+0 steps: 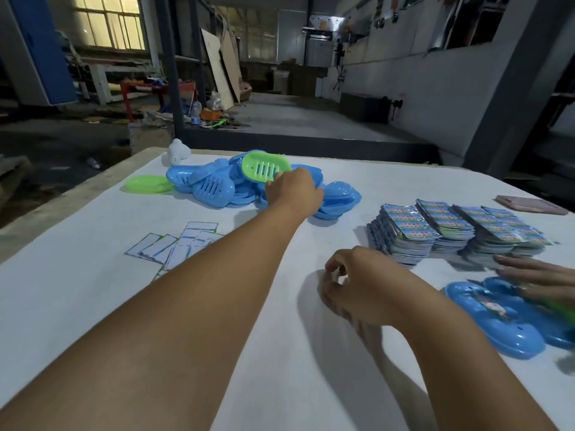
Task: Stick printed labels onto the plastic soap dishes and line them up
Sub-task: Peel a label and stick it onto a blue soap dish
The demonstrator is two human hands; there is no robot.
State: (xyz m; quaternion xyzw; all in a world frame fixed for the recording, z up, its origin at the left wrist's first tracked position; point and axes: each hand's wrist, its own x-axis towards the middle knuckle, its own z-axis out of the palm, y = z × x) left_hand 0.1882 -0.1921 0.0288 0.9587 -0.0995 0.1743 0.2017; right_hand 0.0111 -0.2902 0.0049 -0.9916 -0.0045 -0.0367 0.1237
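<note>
Soap dishes already labelled are seen nearest, lying in a row at the right edge of the white surface, where another person's hand rests on them. The right hand hovers just above the surface near the middle, its fingers loosely curled; whether a label is pinched there cannot be told. Printed labels are stacked in glossy piles just beyond, and peeled backing slips are scattered to the left. Farther off, the left hand is stretched to the heap of blue dishes, its fingers closed on the rim of a green dish that is tilted up off the heap. Each dish is judged light, stiff and smooth, so a pinch at the rim should serve; the slotted middle is best left free for the label. Plenty of bare surface lies between heap and body. The far edge runs close behind the heap, so a sliding dish could be lost there.
</note>
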